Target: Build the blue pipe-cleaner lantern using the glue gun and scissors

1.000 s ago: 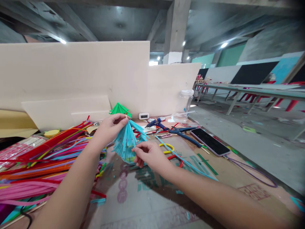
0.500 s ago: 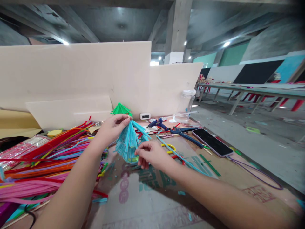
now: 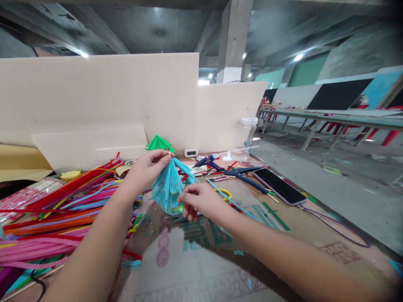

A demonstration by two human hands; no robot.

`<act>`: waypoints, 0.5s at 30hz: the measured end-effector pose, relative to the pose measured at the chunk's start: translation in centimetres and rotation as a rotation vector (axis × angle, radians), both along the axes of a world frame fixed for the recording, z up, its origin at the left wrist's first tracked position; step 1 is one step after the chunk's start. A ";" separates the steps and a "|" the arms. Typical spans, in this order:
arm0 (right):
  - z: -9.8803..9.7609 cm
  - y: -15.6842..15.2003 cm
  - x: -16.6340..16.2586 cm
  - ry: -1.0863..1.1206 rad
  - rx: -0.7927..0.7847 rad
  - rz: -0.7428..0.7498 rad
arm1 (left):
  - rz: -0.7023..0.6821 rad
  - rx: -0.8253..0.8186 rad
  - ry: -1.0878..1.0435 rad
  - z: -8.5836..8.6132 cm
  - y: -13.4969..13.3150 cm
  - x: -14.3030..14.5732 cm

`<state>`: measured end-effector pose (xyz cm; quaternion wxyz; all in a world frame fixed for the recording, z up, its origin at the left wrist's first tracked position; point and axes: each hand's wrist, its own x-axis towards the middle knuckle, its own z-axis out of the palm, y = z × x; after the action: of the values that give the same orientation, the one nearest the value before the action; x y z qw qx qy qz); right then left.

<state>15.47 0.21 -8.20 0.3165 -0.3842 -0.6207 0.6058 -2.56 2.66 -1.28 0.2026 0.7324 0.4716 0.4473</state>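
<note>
A small blue umbrella-shaped craft (image 3: 168,191), built of fuzzy strips like pipe cleaners, hangs tilted over the board. My left hand (image 3: 151,167) pinches its pointed top between thumb and fingertips. At its lower right rim are the closed, curled fingers of my right hand (image 3: 198,201); thumb and forefinger press together at the blue strips, and exactly what lies between them is partly hidden. A long blue strip (image 3: 233,199) slants away behind my right hand toward the right. Behind my left hand stands a green umbrella-shaped piece (image 3: 159,143).
Bundles of coloured fuzzy strips (image 3: 63,218) cover the left side. A blue glue gun (image 3: 208,162), pliers (image 3: 247,178), yellow-handled scissors (image 3: 225,193) and a phone (image 3: 280,186) lie to the right. A clear jar (image 3: 245,136) and small digital clock (image 3: 191,152) stand by the white board (image 3: 126,92).
Both hands keep nearly the same hold on the blue umbrella. My right fingers shift very slightly at its rim, and the visible end of the long blue strip looks shorter. The view drifts a little.
</note>
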 end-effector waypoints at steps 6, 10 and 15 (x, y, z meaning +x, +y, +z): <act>0.3 0.0 0.2 0.002 0.012 -0.002 | 0.002 -0.009 -0.008 0.0 -0.2 0.1; 0.5 0.0 0.3 -0.004 0.036 -0.011 | 0.001 -0.015 -0.013 0.1 -0.2 0.1; 0.4 0.0 0.2 -0.041 -0.003 0.028 | -0.001 -0.016 -0.016 0.1 -0.1 0.1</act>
<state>15.68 0.22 -7.75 0.2946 -0.3884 -0.6316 0.6029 -2.44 2.53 -1.21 0.2124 0.7273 0.4733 0.4494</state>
